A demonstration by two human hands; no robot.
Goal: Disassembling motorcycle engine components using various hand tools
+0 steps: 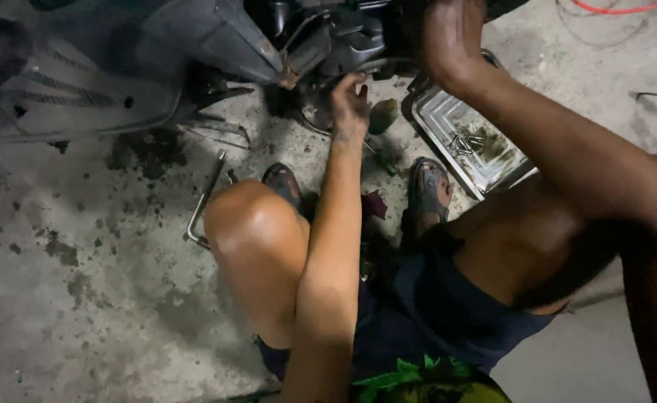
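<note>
I squat on a stained concrete floor in front of a scooter's underside. My left hand reaches forward to the dark engine parts, its grimy fingers curled at a part low on the engine; what it grips is too dark to make out. My right hand is raised against the engine at the top of the view, fingers hidden in shadow. My knees and sandalled feet frame the space below both hands.
A metal tray with several small bolts lies on the floor right of the feet. An L-shaped metal wrench lies left of my left knee. A dark round part sits by the tray. A red cable runs at top right.
</note>
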